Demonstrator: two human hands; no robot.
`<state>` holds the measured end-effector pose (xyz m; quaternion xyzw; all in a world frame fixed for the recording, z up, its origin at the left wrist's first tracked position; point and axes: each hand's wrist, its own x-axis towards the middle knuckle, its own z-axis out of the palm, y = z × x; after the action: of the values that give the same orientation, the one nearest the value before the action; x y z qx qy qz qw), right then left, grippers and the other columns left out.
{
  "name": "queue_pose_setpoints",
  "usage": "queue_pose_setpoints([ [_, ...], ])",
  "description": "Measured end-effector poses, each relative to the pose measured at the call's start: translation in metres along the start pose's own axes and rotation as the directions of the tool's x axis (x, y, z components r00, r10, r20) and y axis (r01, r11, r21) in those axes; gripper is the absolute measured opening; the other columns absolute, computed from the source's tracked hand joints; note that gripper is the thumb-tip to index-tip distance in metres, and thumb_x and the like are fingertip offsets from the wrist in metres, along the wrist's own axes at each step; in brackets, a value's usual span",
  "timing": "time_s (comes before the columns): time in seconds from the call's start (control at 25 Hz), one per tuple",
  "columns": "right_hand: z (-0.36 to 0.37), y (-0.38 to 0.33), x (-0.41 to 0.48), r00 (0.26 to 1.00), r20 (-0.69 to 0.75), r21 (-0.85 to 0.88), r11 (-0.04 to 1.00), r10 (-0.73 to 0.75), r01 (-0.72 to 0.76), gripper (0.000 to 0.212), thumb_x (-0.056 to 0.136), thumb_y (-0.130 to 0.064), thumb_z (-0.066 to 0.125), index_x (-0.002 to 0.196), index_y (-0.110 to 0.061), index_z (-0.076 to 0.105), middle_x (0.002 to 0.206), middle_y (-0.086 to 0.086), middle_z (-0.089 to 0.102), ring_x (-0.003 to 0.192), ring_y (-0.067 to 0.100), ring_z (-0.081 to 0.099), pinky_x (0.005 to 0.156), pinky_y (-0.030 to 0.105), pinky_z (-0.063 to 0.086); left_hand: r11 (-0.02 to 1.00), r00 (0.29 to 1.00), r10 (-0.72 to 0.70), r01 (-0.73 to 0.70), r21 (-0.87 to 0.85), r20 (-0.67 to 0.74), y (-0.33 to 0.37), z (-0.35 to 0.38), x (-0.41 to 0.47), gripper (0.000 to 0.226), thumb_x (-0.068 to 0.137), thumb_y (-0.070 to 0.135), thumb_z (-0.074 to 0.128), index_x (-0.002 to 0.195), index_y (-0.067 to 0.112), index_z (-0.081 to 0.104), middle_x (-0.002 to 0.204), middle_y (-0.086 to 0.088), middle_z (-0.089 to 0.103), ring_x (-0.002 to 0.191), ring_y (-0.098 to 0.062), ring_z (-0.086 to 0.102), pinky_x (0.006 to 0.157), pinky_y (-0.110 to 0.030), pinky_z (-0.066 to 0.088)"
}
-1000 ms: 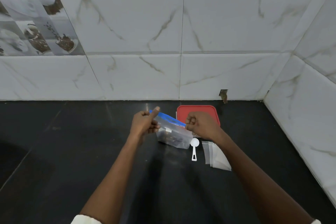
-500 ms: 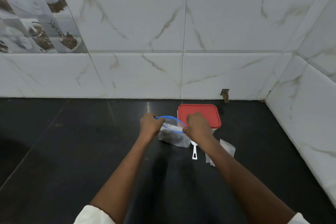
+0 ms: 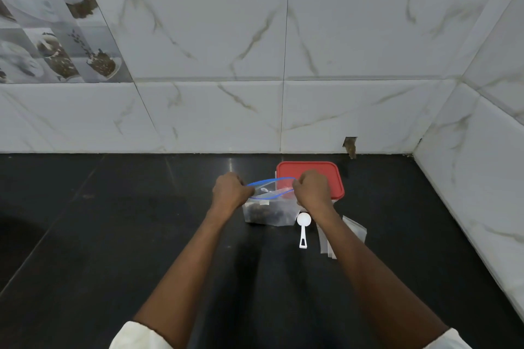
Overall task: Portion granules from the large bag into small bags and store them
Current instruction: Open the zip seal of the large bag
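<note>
Near the worktop's back right corner, the left hand (image 3: 230,191) and right hand (image 3: 312,190) pinch opposite ends of the blue-zippered large bag (image 3: 269,207), its mouth spread over dark granules (image 3: 262,211). Scooping looks next, needing the white scoop (image 3: 303,225); small bags (image 3: 344,238) and a red-lidded container (image 3: 331,176) wait alongside.

— Any writing you can read from up there?

— None. The bag (image 3: 269,211) I'm holding has a small white patch just under its blue zip, but it's too small to make out. The picture tiles (image 3: 56,45) far left of the bag show cups and beans, no words I can see.
</note>
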<state>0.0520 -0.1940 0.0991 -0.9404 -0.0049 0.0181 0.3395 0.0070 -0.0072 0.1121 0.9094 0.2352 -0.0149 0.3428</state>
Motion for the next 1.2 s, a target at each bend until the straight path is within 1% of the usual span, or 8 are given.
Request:
queue_pose_setpoints([
  [0.12,0.012,-0.004,0.000,0.993,0.012,0.223,0.968,0.120,-0.120,0.035,0.079,-0.003,0.062,0.050,-0.013,0.046,0.053,0.007,0.045,0.063,0.033,0.064,0.062,0.045,0.055,0.949,0.995,-0.057,0.079,-0.304,0.082,-0.003,0.006,0.004,0.024,0.086,0.004,0.068,0.063,0.007,0.060,0.063,-0.012,0.059,0.053,-0.026,0.061,0.049,-0.030,0.056],
  [0.28,0.025,-0.003,-0.003,0.923,0.117,0.513,0.774,0.365,-0.371,0.035,0.083,0.010,0.053,0.059,-0.016,0.055,0.066,0.007,0.054,0.060,0.026,0.056,0.069,0.054,0.060,0.631,0.946,-0.157,0.318,-0.708,0.285,-0.011,0.012,0.007,0.010,0.094,-0.007,0.061,0.085,-0.003,0.064,0.078,-0.020,0.065,0.058,-0.026,0.067,0.046,-0.033,0.060],
  [0.52,0.029,-0.008,-0.014,0.836,0.484,0.720,0.426,0.257,-0.548,0.023,0.091,0.018,0.044,0.091,0.003,0.062,0.080,0.016,0.065,0.070,0.025,0.066,0.057,0.033,0.058,0.183,0.826,-0.127,0.564,-0.805,0.550,-0.022,0.022,0.007,0.023,0.106,0.000,0.039,0.099,-0.009,0.058,0.068,-0.023,0.074,0.055,-0.029,0.075,0.064,-0.041,0.063],
  [0.6,0.028,-0.004,-0.016,0.766,0.610,0.715,0.276,0.201,-0.642,0.024,0.095,0.015,0.039,0.094,0.005,0.061,0.086,0.018,0.066,0.078,0.028,0.066,0.067,0.037,0.059,0.030,0.789,-0.137,0.608,-0.794,0.599,-0.025,0.026,0.009,0.029,0.107,0.001,0.035,0.094,-0.013,0.057,0.069,-0.030,0.071,0.054,-0.036,0.073,0.086,-0.047,0.056],
  [0.68,0.026,0.004,-0.016,0.699,0.699,0.686,0.131,0.152,-0.715,0.026,0.097,0.012,0.033,0.098,0.005,0.058,0.094,0.020,0.064,0.086,0.029,0.064,0.082,0.041,0.053,-0.045,0.753,-0.130,0.646,-0.762,0.645,-0.030,0.029,0.009,0.029,0.107,0.000,0.035,0.098,-0.015,0.057,0.074,-0.032,0.071,0.057,-0.038,0.074,0.084,-0.050,0.057],
  [0.8,0.028,0.012,-0.015,0.643,0.752,0.649,0.004,0.143,-0.761,0.030,0.098,0.011,0.027,0.106,0.006,0.055,0.099,0.022,0.061,0.097,0.030,0.060,0.093,0.045,0.044,0.019,0.702,-0.103,0.710,-0.704,0.705,-0.034,0.036,0.004,0.026,0.103,-0.001,0.038,0.111,-0.014,0.060,0.093,-0.031,0.070,0.071,-0.040,0.075,0.062,-0.055,0.059],
  [0.96,0.035,0.019,-0.016,0.621,0.772,0.623,0.036,0.133,-0.782,0.037,0.092,0.010,0.031,0.119,0.005,0.056,0.106,0.025,0.065,0.101,0.031,0.064,0.071,0.048,0.060,0.238,0.704,-0.136,0.706,-0.667,0.697,-0.029,0.036,0.003,0.025,0.099,0.007,0.042,0.092,-0.004,0.065,0.074,-0.019,0.073,0.060,-0.030,0.073,0.058,-0.039,0.062],
  [1.2,0.035,0.026,-0.016,0.590,0.797,0.572,0.154,0.128,-0.806,0.029,0.090,0.007,0.037,0.107,0.002,0.059,0.099,0.020,0.067,0.091,0.030,0.065,0.092,0.048,0.051,0.485,0.892,-0.065,0.420,-0.768,0.447,-0.038,0.047,0.008,0.011,0.094,0.003,0.061,0.099,0.012,0.063,0.086,-0.009,0.067,0.063,-0.017,0.066,0.057,-0.030,0.056],
])
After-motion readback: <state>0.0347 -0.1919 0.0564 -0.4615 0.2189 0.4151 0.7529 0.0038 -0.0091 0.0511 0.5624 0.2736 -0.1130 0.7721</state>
